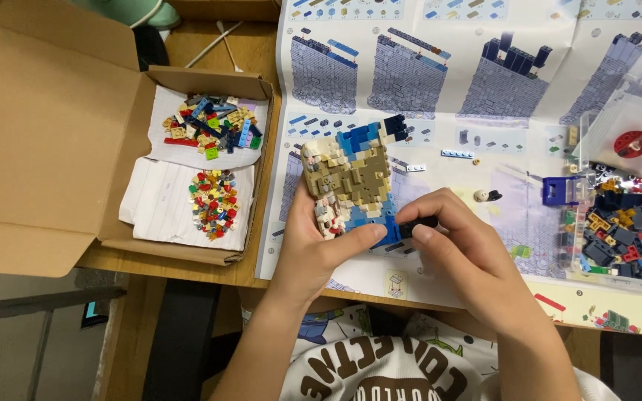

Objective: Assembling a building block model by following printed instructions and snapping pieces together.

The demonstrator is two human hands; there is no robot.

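My left hand (319, 241) cradled the knobbly tan-and-blue brick model (352, 182) over the glossy instruction sheet (529, 141) near the desk's front edge; my right hand (458, 241) pinched 1 small black brick (416, 223) against its lower corner.

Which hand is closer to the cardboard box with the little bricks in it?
The left hand. It holds the brick model just right of the cardboard box. The right hand is farther right, beyond the model, pinching a small black piece.

An open box (76, 134) lies left of the instruction sheet (484, 111), with a brick tray (618, 238) on its right.
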